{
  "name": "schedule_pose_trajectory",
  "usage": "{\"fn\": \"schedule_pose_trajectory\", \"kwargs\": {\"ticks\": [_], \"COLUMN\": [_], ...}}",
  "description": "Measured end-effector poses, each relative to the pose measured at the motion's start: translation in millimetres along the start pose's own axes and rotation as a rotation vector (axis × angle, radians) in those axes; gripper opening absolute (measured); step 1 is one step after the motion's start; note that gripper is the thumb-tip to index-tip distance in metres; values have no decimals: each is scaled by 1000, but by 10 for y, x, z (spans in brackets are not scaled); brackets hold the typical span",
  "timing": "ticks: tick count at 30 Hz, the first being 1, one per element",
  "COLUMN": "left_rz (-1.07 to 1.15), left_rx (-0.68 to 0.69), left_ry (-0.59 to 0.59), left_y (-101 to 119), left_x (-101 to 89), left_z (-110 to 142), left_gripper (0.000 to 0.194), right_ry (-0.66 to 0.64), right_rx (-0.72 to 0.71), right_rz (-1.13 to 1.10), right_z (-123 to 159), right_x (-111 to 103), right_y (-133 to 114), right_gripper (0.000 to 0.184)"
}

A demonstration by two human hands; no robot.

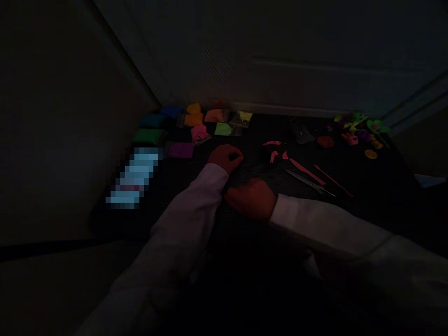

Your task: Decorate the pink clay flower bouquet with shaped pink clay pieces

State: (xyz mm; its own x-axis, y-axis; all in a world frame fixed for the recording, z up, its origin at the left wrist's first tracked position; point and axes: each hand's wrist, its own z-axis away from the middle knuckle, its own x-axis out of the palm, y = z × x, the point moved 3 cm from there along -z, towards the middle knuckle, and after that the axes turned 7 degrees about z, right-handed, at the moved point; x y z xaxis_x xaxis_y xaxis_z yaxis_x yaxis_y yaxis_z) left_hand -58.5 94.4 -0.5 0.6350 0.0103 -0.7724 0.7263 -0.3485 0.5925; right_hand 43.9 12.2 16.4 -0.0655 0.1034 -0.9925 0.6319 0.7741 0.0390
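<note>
The scene is very dark. My left hand [226, 157] rests on the dark table [367, 186] with its fingers curled under; whether they hold anything is hidden. My right hand [250, 197] lies palm down just in front of it, fingers pointing left and hard to make out. Both arms wear white sleeves. Small pink clay pieces [275, 150] lie to the right of my left hand. A pair of scissors [308, 182] and thin pink tools [310, 171] lie right of my right hand.
Several coloured clay packets [196, 122] sit at the table's back left. A lit screen [135, 177] lies at the left edge. Small clay figures [357, 128] stand at the back right. A wall runs behind the table.
</note>
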Motion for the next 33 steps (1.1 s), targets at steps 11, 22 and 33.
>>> {"fn": "schedule_pose_trajectory", "kwargs": {"ticks": [11, 22, 33], "left_rz": [46, 53, 8], "left_rx": [9, -20, -17], "left_ry": [-118, -96, -92], "left_y": [-77, -110, -88], "left_x": [-42, -98, -77], "left_z": [-90, -76, -74], "left_gripper": [19, 21, 19], "right_ry": [0, 20, -51], "right_rx": [115, 111, -34], "right_rz": [39, 59, -19], "right_z": [-30, -32, -24], "right_x": [-4, 22, 9], "right_y": [49, 70, -30], "right_gripper": [37, 34, 34]}}
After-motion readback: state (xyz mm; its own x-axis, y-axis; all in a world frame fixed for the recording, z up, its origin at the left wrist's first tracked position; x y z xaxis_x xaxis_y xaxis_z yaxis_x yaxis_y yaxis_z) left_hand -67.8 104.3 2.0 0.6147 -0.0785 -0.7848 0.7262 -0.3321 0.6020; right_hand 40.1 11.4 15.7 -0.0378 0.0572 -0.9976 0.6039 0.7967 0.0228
